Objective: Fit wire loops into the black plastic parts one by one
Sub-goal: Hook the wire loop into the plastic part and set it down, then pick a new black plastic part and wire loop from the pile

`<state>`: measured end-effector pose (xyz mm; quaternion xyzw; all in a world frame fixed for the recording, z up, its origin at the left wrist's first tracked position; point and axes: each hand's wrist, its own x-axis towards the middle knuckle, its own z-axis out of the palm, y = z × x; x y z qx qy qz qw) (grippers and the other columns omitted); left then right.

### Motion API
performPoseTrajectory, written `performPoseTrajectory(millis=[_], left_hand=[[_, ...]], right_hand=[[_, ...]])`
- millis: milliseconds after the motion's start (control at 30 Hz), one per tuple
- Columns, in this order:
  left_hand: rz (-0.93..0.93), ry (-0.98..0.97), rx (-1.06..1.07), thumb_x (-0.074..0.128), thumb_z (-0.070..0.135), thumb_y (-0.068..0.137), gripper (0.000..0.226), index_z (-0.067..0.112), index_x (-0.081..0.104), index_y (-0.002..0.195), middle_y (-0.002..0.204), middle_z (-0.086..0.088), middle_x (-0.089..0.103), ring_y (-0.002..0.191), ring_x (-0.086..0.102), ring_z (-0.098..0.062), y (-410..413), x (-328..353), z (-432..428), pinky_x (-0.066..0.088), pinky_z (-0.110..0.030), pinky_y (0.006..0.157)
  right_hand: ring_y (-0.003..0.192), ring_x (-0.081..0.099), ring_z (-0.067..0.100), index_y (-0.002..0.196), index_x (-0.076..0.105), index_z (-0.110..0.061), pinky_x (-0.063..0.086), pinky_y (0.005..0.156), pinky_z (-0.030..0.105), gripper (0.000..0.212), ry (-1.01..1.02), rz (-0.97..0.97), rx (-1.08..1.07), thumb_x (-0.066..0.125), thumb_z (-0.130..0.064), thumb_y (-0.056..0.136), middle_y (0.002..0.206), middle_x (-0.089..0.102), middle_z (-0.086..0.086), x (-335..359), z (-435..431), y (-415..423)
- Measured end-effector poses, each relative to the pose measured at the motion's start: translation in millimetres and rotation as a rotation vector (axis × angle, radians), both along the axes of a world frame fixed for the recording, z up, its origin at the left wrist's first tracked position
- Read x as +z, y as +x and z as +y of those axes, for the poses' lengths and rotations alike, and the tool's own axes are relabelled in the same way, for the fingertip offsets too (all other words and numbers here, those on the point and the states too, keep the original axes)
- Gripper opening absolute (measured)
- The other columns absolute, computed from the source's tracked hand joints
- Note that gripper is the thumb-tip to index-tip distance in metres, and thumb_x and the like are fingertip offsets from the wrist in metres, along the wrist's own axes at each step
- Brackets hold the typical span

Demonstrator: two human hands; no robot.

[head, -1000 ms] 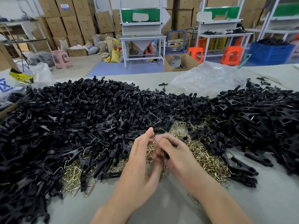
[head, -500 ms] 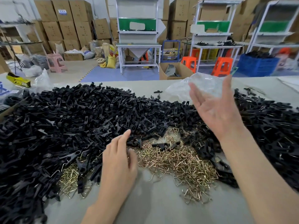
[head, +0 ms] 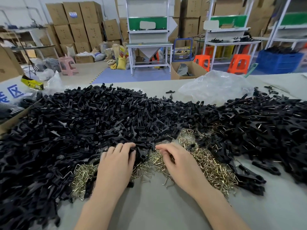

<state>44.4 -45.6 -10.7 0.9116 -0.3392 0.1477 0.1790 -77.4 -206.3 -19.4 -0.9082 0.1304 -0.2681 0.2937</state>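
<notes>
**2 hands at the edge of the pile**

Both forearms reach in from the near edge over the bare grey table [head: 157,209]. The left hand [head: 116,165] lies palm down, its fingers curled round a black plastic part [head: 142,154] whose round-holed end sticks out beside the fingertips. The right hand [head: 181,165] is just beside it, also palm down, with its fingers bent down into the wire loops [head: 212,166]. Whether it pinches a loop cannot be told.

The brass-coloured loops lie in a loose heap under and around both hands, spreading to the right and showing again to the left of the left wrist. Around and behind them the heap of black plastic parts [head: 99,117] runs across the whole table, from the left edge to the right edge, with some parts lying on top of the loops.

Behind the heap, on the right, a crumpled clear plastic bag [head: 214,87] rests on the table. On the floor beyond stand an open cardboard box [head: 196,70], a white workbench [head: 149,45], 2 orange stools [head: 239,63], a blue crate [head: 279,62] and a pink stool [head: 67,64]. Stacked cartons [head: 79,22] line the back wall.
</notes>
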Motion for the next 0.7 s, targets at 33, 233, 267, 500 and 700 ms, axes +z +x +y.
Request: performPoseTrajectory(millis=[33,233,267,500,700], left_hand=[[0.000,-0.006,-0.009,0.058,0.029,0.098,0.021,0.020,0.068,0.115,0.104,0.001,0.070,0.093,0.063,-0.028,-0.3,0.5,-0.9,0.047,-0.042,0.084],[0.222,-0.563,-0.043,0.040,0.046,0.101,0.024,0.034,0.058,0.113,0.092,0.018,0.062,0.072,0.056,-0.002,-6.6,9.9,-2.1,0.045,-0.027,0.065],[0.305,-0.683,-0.063,0.039,0.049,0.099,0.022,0.040,0.056,0.110,0.084,0.018,0.062,0.068,0.055,-0.002,-9.8,13.1,-3.7,0.044,-0.022,0.064],[0.644,-0.904,-0.254,0.054,0.027,0.100,0.023,0.044,0.065,0.113,0.109,0.024,0.068,0.103,0.065,0.003,-43.7,11.8,-30.3,0.047,-0.008,0.080],[0.951,-1.109,-0.286,0.053,0.048,0.088,0.029,0.045,0.069,0.112,0.119,0.016,0.068,0.117,0.062,-0.011,-47.8,6.2,-36.1,0.049,-0.041,0.104]], right_hand=[[0.109,0.056,-0.006,0.129,0.064,-0.032,0.041,0.095,0.008,0.030,-0.007,0.004,0.000,0.050,-0.020,0.106,0.114,0.063,-0.021,0.3,-0.4,-0.2],[0.111,0.056,-0.001,0.134,0.061,-0.027,0.043,0.101,0.018,0.031,-0.066,-0.089,0.030,0.052,-0.023,0.105,0.115,0.062,-0.020,6.9,5.6,-4.1],[0.112,0.057,-0.001,0.135,0.060,-0.028,0.043,0.101,0.019,0.031,-0.052,-0.115,0.040,0.052,-0.028,0.105,0.115,0.062,-0.021,7.5,8.1,-4.7],[0.109,0.067,0.003,0.130,0.063,-0.042,0.054,0.095,0.026,0.031,0.611,-0.121,0.225,0.063,-0.036,0.099,0.116,0.071,-0.020,5.0,31.3,1.0],[0.105,0.069,0.002,0.115,0.071,-0.039,0.053,0.089,0.017,0.029,0.776,-0.123,0.215,0.072,-0.019,0.093,0.112,0.072,-0.016,5.7,29.4,5.8]])
